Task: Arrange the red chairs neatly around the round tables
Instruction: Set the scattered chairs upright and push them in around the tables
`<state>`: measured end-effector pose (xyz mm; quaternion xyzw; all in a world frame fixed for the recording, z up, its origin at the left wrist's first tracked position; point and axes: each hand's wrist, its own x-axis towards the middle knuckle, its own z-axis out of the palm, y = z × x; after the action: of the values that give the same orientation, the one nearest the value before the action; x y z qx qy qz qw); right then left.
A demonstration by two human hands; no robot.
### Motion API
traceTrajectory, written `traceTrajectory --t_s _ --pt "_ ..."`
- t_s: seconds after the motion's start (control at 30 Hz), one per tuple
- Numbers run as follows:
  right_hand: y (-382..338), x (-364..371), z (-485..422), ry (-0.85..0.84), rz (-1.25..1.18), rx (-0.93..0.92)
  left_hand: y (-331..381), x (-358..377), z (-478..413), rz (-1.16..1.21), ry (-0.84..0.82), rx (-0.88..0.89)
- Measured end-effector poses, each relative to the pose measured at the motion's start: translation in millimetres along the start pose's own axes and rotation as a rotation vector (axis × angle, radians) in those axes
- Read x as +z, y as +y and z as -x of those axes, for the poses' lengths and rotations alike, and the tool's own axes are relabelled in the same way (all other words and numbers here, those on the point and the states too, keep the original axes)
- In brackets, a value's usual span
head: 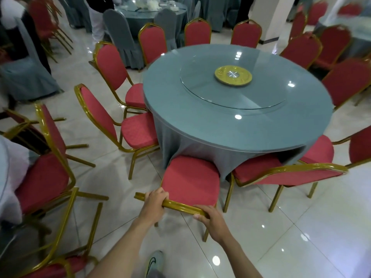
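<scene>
Chair (190, 180) with a red seat and a gold frame is set at the near edge of the round table (251, 127), directly below the camera. Its top rail is gripped from above by both hands. The left hand (154, 203) is curled round the rail near its left end, and the right hand (213, 221) is curled round it near its right end. The hands are kept apart, with a bare stretch of gold tube between them. The seat lies just beyond the hands, toward the table, and its front edge is met by the hanging grey-blue cloth (180, 145).

A second chair (291, 174) is placed just beside it on the right, its seat tucked under the table. A third chair (138, 133) is drawn up to the table on the left. More red chairs are ranged round the far side.

A glass turntable (200, 81) is seen on the table, with a yellow disc (220, 74) at its middle. Loose chairs (46, 177) are crowded at the left, well apart from the table. A shoe (155, 259) is planted on the tiled floor (301, 227) between the forearms.
</scene>
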<state>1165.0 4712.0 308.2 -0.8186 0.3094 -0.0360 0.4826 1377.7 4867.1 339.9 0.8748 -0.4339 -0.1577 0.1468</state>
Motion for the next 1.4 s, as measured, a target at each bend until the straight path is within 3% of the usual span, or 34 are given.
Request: traceTrajectory --t_s 0.37,0.57,1.4 --pt "-32 33 -73 0.049 0.02 0.095 -63 -43 -74 0.024 -0.107 0.16" --pt "-54 29 -94 0.1 0.046 0.117 -73 -53 -104 0.024 -0.129 0.184" --pt "-70 8 -147 0.03 0.265 0.347 -78 -63 -180 0.045 -0.163 0.254"
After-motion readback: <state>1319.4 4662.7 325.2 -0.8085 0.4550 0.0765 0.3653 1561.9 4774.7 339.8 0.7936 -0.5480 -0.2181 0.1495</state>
